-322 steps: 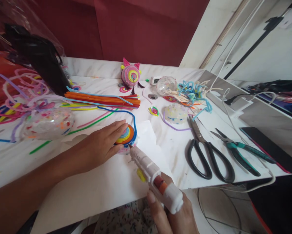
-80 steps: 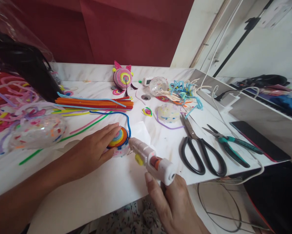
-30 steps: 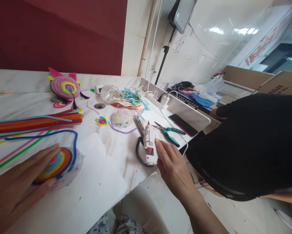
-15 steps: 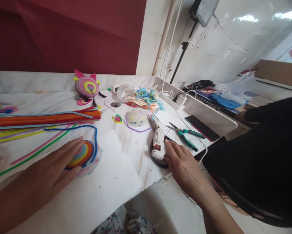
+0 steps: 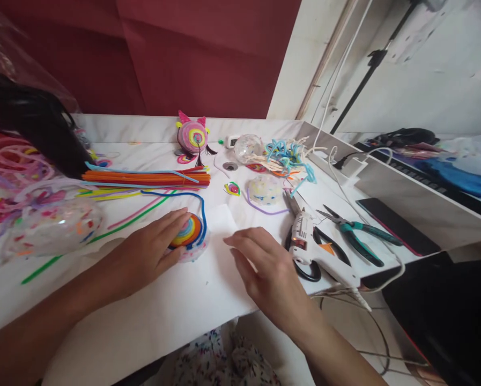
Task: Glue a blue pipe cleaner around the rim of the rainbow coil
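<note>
My left hand rests on the rainbow-coiled disc, its fingers gripping the left side. The disc sits on white paper, and a dark blue pipe cleaner trails from its right edge, curving back to the left. Just right of it, my right hand hovers over the paper with curled, parted fingers and nothing between them. A white glue gun lies beyond that hand, on top of black-handled scissors.
Teal-handled pliers and a phone lie at the right. Behind are an orange pipe-cleaner bundle, a pink eared ball, a speckled dome and tangled pipe cleaners. Clear speckled shells sit at the left.
My right hand has let go of the glue gun and moved left, close to the disc. The view has turned left, showing more items there. My left hand still holds the disc.
</note>
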`<state>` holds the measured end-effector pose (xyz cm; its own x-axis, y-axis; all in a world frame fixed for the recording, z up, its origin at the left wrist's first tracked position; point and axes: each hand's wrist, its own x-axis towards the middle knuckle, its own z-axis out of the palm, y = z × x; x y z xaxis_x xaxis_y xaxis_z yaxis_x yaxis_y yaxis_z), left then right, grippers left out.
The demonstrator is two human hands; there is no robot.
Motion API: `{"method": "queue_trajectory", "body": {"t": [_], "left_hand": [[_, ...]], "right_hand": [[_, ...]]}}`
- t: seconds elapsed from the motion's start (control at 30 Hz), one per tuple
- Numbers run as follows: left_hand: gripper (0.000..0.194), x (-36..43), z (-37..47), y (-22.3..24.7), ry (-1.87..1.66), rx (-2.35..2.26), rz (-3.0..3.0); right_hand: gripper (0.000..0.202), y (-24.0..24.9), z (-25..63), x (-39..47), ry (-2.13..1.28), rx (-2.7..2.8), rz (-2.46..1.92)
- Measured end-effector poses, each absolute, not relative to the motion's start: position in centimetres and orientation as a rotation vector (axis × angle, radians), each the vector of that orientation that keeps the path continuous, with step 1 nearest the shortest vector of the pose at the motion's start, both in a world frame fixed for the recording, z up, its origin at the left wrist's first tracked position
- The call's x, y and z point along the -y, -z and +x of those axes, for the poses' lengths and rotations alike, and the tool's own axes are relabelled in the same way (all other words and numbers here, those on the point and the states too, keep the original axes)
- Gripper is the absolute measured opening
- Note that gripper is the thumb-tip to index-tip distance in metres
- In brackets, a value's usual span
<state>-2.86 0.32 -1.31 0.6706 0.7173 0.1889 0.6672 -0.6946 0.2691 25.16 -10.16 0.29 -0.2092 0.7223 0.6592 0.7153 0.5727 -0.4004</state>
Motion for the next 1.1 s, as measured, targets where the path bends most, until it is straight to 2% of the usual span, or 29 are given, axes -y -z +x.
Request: {"method": "queue_trajectory", "body": {"t": [0.27, 0.33, 0.47, 0.73, 1.1], "left_hand": [[0.065, 0.0, -2.3, 0.4, -0.442, -1.102, 2.632], [0.066, 0.0, -2.3, 0.5, -0.429, -1.114, 2.623], [0.067, -0.1, -2.4, 0.7, -0.428, -1.117, 2.614], [0.067, -0.3, -2.7, 0.7, -0.469, -1.102, 2.615], [0.069, -0.5, -2.9, 3.0, -0.558, -1.117, 2.665]], "right_hand": [[0.029, 0.2, 23.4, 4.7, -0.087, 2.228, -1.243], [0.028, -0.1, 23.3, 4.3, -0.264, 2.102, -1.332], [0.012, -0.9, 22.9, 3.2, -0.810, 1.674, -1.447], [0.033, -1.8, 22.0, 0.6, -1.213, 1.264, -1.543], [0.035, -1.4, 21.8, 1.3, -1.482, 1.016, -1.352]]}}
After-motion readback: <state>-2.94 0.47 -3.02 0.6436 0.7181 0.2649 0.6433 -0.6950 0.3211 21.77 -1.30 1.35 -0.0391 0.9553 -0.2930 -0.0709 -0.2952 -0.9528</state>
